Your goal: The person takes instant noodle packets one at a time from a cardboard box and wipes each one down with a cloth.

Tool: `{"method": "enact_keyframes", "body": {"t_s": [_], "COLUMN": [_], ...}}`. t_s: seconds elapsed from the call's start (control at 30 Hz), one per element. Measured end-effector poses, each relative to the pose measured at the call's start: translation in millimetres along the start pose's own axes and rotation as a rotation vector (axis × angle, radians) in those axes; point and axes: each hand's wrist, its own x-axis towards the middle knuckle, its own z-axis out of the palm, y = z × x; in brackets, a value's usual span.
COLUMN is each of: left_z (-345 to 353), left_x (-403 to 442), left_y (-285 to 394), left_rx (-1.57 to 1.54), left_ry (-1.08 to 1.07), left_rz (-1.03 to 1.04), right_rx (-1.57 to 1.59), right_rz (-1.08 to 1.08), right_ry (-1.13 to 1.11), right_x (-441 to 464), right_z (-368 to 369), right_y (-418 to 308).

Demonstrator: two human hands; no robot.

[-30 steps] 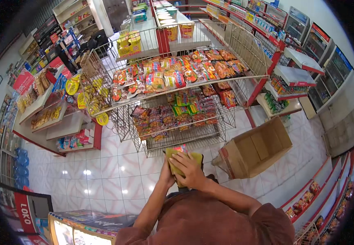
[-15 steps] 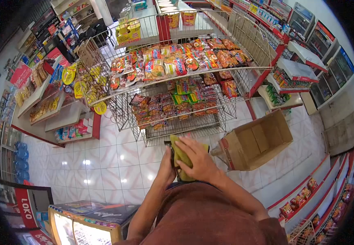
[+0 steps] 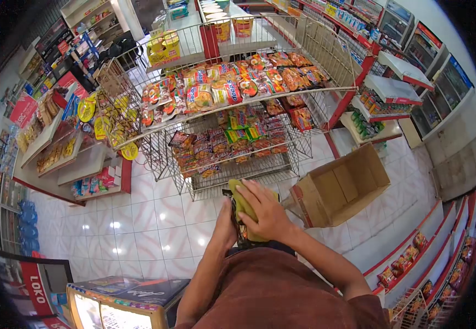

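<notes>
Held close to my waist is a dark package (image 3: 243, 237), mostly covered by my hands and a yellow-green cloth (image 3: 239, 204). My left hand (image 3: 226, 223) grips the package along its left side. Across the top of the cloth lies my right hand (image 3: 264, 209), its fingers bent over it and pressing it against the package. Beyond my hands stands a wire rack (image 3: 194, 123) with noodle packets (image 3: 227, 92) on its upper tier and more packets (image 3: 210, 148) on the lower one.
An open cardboard box (image 3: 325, 211) stands right of my hands. Snack shelves (image 3: 76, 175) are at the left, a lit display case (image 3: 122, 310) at lower left. Low shelves with packets (image 3: 408, 257) run along the lower right. White tiled floor (image 3: 150, 236) surrounds the rack.
My right hand and the cloth have shifted up and right across the package, and the cloth now looks bunched. The package appears tilted more on edge. The camera view has moved slightly.
</notes>
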Motion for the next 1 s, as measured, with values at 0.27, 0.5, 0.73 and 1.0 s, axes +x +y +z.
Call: {"method": "enact_keyframes", "body": {"t_s": [0.27,0.5,0.73,1.0], "left_z": [-10,-2,3,-12], "left_x": [16,11,10,13], "left_y": [7,10,0,-6], "left_rx": [-0.266,-0.233,-0.163,-0.155], "left_ry": [0.004,0.047,0.022,-0.034], "left_rz": [0.061,0.092,0.079,-0.004], "right_rx": [-0.163,-0.071,0.008,-0.008], "right_rz": [-0.131,-0.058,0.042,0.050], "right_ry": [-0.021,-0.012,0.151,0.205], "right_x": [-19,-20,-8,-10], "right_z": [9,9,11,16], "right_y": [-15,-9,5,7]}}
